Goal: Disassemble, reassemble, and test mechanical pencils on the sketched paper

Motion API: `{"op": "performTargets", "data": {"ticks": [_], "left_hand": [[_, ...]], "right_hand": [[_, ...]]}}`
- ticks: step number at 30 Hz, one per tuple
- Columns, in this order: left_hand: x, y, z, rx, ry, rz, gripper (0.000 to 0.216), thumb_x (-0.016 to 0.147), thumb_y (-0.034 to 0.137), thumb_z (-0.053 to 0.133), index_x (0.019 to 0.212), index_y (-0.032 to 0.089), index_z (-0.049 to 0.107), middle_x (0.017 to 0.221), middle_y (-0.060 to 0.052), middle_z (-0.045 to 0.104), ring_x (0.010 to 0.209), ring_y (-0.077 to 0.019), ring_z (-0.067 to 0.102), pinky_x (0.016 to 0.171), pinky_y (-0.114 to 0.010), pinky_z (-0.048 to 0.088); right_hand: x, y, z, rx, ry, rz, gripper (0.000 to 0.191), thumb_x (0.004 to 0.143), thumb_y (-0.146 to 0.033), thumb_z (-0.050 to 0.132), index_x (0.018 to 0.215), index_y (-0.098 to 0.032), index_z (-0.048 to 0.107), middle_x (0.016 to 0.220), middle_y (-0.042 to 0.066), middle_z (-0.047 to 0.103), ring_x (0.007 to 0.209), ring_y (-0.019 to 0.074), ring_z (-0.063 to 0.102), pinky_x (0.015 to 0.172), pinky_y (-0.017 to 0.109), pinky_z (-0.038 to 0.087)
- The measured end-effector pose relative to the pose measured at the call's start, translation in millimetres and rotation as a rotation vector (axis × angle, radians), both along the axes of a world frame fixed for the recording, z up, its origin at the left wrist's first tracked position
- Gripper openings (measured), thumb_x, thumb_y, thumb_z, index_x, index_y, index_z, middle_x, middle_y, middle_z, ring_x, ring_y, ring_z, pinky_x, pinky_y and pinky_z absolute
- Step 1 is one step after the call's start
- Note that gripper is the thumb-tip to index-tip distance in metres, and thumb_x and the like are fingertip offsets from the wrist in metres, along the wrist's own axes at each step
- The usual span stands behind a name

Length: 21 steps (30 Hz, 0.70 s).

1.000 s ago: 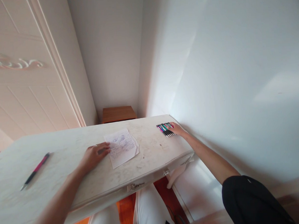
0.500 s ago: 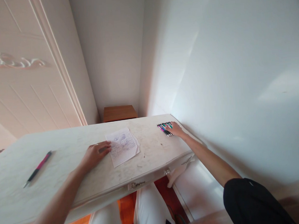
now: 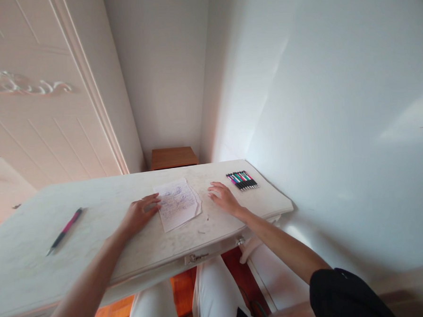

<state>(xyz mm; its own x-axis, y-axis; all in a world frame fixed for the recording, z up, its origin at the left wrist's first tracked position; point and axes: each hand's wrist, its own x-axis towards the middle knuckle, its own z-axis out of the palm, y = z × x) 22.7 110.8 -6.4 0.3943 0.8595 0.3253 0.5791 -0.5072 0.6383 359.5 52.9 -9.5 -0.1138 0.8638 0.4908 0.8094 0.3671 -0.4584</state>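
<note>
A scribbled sheet of paper (image 3: 177, 203) lies on the white desk (image 3: 105, 239). My left hand (image 3: 141, 214) rests flat on the desk with its fingertips on the paper's left edge, fingers apart. Just right of the paper, my right hand (image 3: 223, 198) hovers low over the desk, fingers spread and holding nothing. A row of several coloured pens (image 3: 243, 180) lies at the desk's far right corner, apart from my right hand. A single pink and black pen (image 3: 65, 230) lies far to the left.
A white wall runs along the desk's right side. A cream wardrobe door (image 3: 34, 101) stands at the left. A small brown wooden table (image 3: 173, 157) sits behind the desk. A drawer with metal handles (image 3: 198, 257) is under the desk front, above my knees.
My right hand has left the row of pens at the far right corner and moved left toward the paper, empty. My left hand stays on the paper.
</note>
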Motion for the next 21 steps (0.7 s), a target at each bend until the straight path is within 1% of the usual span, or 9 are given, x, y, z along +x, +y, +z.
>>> {"op": "performTargets", "data": {"ticks": [1,3,6,8,10,12,14,17,21], "left_hand": [[-0.1,-0.8,0.5,0.008,-0.014,0.006,0.048,0.076,0.061,0.055,0.098,0.021,0.072,0.127,-0.009,0.062,0.115,-0.0290,0.059,0.105,-0.042,0.040],[-0.4,-1.9,0.9,0.020,-0.032,0.006,0.045,0.078,0.058,0.055,0.097,0.021,0.072,0.128,-0.009,0.061,0.115,-0.0284,0.059,0.105,-0.042,0.041],[-0.5,-2.2,-1.0,0.036,-0.047,0.007,0.038,0.079,0.053,0.057,0.095,0.022,0.072,0.125,-0.009,0.063,0.113,-0.0279,0.060,0.103,-0.043,0.042],[-0.2,-2.3,-3.2,0.068,-0.064,0.020,0.033,0.080,0.048,0.057,0.092,0.021,0.072,0.121,-0.010,0.065,0.111,-0.0274,0.060,0.102,-0.043,0.043],[0.2,-2.8,-5.3,0.094,-0.059,0.045,0.028,0.082,0.042,0.056,0.091,0.021,0.072,0.119,-0.010,0.065,0.109,-0.0259,0.061,0.100,-0.042,0.045],[-0.1,-3.7,-6.2,0.131,-0.065,0.061,0.025,0.083,0.038,0.055,0.091,0.021,0.072,0.117,-0.009,0.066,0.106,-0.0240,0.063,0.098,-0.040,0.046],[-2.0,-4.8,-5.4,0.169,-0.065,0.085,0.022,0.084,0.032,0.054,0.092,0.021,0.071,0.115,-0.009,0.067,0.106,-0.0222,0.062,0.098,-0.039,0.046],[-9.7,-7.1,-0.7,0.233,-0.063,0.177,0.018,0.084,0.026,0.053,0.091,0.021,0.069,0.110,-0.007,0.068,0.101,-0.0202,0.064,0.094,-0.037,0.048],[-29.8,-13.9,8.1,0.325,-0.105,0.468,0.020,0.085,0.022,0.049,0.091,0.019,0.068,0.097,-0.006,0.069,0.090,-0.0190,0.064,0.085,-0.033,0.050]], "right_hand": [[-9.7,3.5,0.6,0.007,0.046,0.059,0.019,0.088,-0.022,0.054,0.094,-0.019,0.072,0.116,0.011,0.065,0.111,0.0189,0.058,0.100,0.035,0.042],[-25.9,13.9,2.4,0.013,0.113,0.139,0.017,0.086,-0.019,0.057,0.081,-0.019,0.073,0.104,0.009,0.069,0.101,0.0175,0.063,0.093,0.032,0.047],[-43.7,33.5,3.4,-0.003,0.176,0.191,0.014,0.080,-0.016,0.061,0.074,-0.020,0.073,0.092,0.006,0.072,0.089,0.0172,0.066,0.085,0.030,0.050],[-51.8,46.1,2.6,-0.037,0.226,0.185,0.017,0.079,-0.014,0.059,0.071,-0.020,0.072,0.085,0.004,0.073,0.083,0.0173,0.067,0.082,0.030,0.050],[-57.0,56.3,1.1,-0.117,0.289,0.139,0.019,0.078,-0.014,0.056,0.070,-0.020,0.072,0.079,0.003,0.073,0.079,0.0182,0.067,0.076,0.029,0.050],[-59.2,63.4,-0.6,-0.185,0.334,0.116,0.018,0.077,-0.018,0.056,0.072,-0.019,0.073,0.079,0.004,0.074,0.078,0.0200,0.068,0.075,0.030,0.050],[-58.6,67.0,-2.5,-0.203,0.377,0.096,0.018,0.077,-0.026,0.058,0.074,-0.019,0.074,0.080,0.005,0.075,0.079,0.0218,0.068,0.074,0.031,0.050],[-54.6,67.2,-5.4,-0.200,0.419,0.131,0.023,0.076,-0.036,0.059,0.075,-0.018,0.074,0.078,0.005,0.074,0.078,0.0228,0.067,0.073,0.032,0.049],[-50.5,63.6,-7.8,-0.229,0.482,0.164,0.029,0.074,-0.043,0.060,0.076,-0.018,0.074,0.080,0.006,0.074,0.078,0.0234,0.067,0.073,0.032,0.048]]}}
